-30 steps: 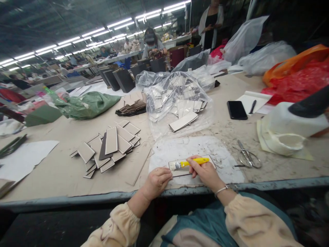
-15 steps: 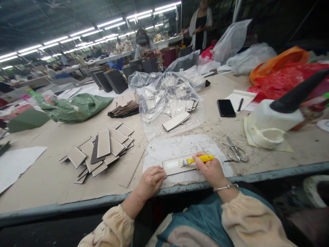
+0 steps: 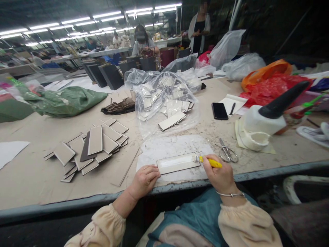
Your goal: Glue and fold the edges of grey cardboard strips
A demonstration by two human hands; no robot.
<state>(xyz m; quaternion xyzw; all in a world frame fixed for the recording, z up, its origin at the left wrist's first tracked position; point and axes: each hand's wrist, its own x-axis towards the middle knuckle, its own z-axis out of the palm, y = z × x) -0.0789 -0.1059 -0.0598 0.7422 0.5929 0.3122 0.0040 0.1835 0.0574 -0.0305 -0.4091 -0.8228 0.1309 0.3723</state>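
My right hand [image 3: 219, 173] grips a yellow-handled paintbrush [image 3: 212, 162], its bristles on the right end of a rectangular beige panel [image 3: 167, 167] with a dark edge. A wet white streak runs lengthwise along the panel. At the panel's left end, my left hand [image 3: 147, 179] holds it down with its fingers together. Under the panel lies a stained white sheet [image 3: 177, 144] near the table's front edge. To the left is a loose pile of similar panels [image 3: 95, 139], one showing a dark face.
Scissors [image 3: 227, 151] lie right of the sheet, with a white bottle with a black spout [image 3: 262, 120] beyond. A phone [image 3: 219, 110] and pen [image 3: 232, 108] sit farther back. Behind the sheet lies a clear bag of pieces [image 3: 169, 92]; a green bag [image 3: 69, 100] is at left.
My right hand has drawn the brush rightward along the panel to its right end, and the white streak is longer. My left hand stays at the left end. The view has shifted slightly.
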